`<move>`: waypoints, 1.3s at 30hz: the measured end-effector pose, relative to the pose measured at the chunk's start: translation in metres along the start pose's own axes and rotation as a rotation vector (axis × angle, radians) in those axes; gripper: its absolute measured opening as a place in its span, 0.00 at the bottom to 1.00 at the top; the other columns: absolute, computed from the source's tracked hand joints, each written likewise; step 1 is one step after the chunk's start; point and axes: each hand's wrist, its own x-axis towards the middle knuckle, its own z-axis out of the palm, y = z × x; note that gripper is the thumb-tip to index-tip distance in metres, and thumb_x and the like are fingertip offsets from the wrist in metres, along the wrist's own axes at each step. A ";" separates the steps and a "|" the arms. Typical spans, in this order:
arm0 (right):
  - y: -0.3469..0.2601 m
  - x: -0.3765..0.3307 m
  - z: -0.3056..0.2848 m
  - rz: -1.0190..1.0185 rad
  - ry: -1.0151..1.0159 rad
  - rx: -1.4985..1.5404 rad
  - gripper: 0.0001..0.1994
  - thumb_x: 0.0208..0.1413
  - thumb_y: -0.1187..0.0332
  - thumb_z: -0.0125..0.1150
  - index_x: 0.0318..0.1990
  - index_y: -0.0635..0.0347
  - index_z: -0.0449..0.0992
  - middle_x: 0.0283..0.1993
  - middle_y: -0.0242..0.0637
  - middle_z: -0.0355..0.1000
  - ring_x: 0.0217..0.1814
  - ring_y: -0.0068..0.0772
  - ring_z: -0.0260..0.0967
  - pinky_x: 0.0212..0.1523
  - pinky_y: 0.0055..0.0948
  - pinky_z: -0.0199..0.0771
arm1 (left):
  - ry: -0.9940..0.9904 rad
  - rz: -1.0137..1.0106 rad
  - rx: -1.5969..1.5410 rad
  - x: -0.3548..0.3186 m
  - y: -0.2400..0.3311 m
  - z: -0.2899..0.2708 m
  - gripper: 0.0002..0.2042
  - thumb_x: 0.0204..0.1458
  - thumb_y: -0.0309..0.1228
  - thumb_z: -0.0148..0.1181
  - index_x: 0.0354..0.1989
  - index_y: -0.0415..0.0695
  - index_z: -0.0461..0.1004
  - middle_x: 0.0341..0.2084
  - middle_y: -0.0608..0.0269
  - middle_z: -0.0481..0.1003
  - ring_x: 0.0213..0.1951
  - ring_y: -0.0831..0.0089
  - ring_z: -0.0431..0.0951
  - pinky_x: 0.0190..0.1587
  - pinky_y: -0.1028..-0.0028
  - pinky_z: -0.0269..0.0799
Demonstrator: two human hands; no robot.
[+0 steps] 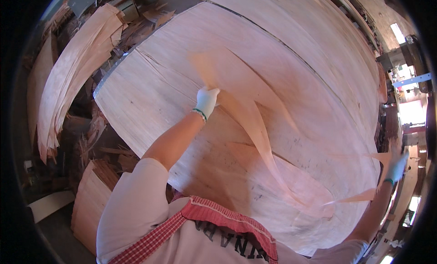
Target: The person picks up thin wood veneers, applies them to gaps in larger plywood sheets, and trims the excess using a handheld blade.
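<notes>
Veneer strip (259,141), thin and pale orange, hangs in the air above a big stack of veneer sheets (173,95) and is blurred in the picture. The left hand (206,101), in a white glove, has its grip closed on the upper end of the strip, near the middle of the stack. From there the strip bends down and to the right, and its lower part lies on the top sheet near the person's body. The right hand (397,167), also in a white glove, is at the right edge of the stack and holds a narrow piece of veneer (364,196); its fingers cannot be seen clearly. On the left, beside the stack, a pile of curved veneer pieces (77,68) leans, and a lower bundle of sheets (91,205) stands on the floor.
</notes>
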 end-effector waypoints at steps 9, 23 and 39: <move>-0.371 -0.164 -0.011 -0.381 -0.547 0.522 0.20 0.64 0.58 0.45 0.58 0.59 0.64 0.59 0.51 0.65 0.54 0.53 0.68 0.48 0.48 0.71 | 0.002 -0.112 -0.143 -0.030 -0.014 0.026 0.11 0.54 0.29 0.57 0.43 0.40 0.70 0.38 0.61 0.73 0.40 0.69 0.75 0.37 0.66 0.79; -0.474 -0.270 0.033 -0.233 -1.036 1.177 0.15 0.64 0.58 0.47 0.38 0.62 0.69 0.36 0.53 0.72 0.41 0.57 0.71 0.37 0.47 0.69 | -0.546 -0.020 0.780 -0.019 0.067 -0.002 0.11 0.59 0.35 0.54 0.35 0.39 0.74 0.24 0.58 0.76 0.33 0.67 0.79 0.36 0.72 0.76; -0.658 -0.313 0.050 -0.791 -0.955 0.705 0.12 0.59 0.63 0.46 0.40 0.60 0.72 0.37 0.52 0.77 0.41 0.55 0.75 0.42 0.50 0.74 | 0.009 1.101 1.092 0.142 0.009 -0.011 0.19 0.53 0.31 0.53 0.55 0.46 0.69 0.53 0.56 0.71 0.55 0.57 0.69 0.57 0.61 0.66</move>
